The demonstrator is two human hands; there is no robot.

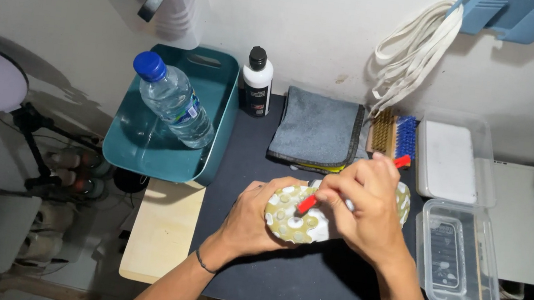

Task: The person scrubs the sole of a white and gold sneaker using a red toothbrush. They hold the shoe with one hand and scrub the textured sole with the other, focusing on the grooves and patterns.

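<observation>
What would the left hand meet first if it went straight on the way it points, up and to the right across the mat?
The left hand already grips the shoe sole. Past that, the right hand holding the red-handled tool lies first in line, though depth is unclear.

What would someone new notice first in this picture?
At centre, the left hand cups a white shoe sole with olive patches while the right hand works a red-handled tool against it. Behind, a clear blue-capped water bottle lies in a teal plastic tub.
</observation>
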